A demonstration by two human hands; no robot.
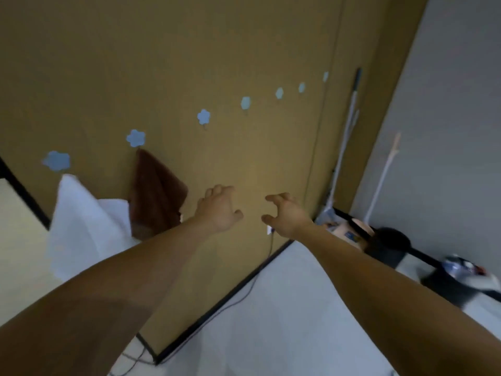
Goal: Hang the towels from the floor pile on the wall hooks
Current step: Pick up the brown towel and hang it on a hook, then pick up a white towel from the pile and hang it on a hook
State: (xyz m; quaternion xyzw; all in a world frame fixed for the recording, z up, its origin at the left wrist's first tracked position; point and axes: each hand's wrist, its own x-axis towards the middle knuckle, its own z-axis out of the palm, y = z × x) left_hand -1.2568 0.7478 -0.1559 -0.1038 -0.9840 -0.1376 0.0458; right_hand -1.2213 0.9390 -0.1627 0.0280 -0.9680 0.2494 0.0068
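Note:
A row of several pale blue flower-shaped hooks runs up the tan wall (189,63) from lower left to upper right. A white towel (81,221) hangs under the leftmost hook (57,160). A brown towel (156,194) hangs from the second hook (135,137). The third hook (203,116) and those beyond it carry nothing. My left hand (219,210) and my right hand (287,215) reach out side by side in front of the wall, below the bare hooks, fingers loosely curled, holding nothing. No floor pile of towels shows in this view.
A mop or broom handle (349,126) leans in the corner at right. A black bin (390,245) and other clutter (461,270) sit on the floor along the grey wall. A cable (244,291) runs from a wall socket (269,229) down across the pale floor (271,335).

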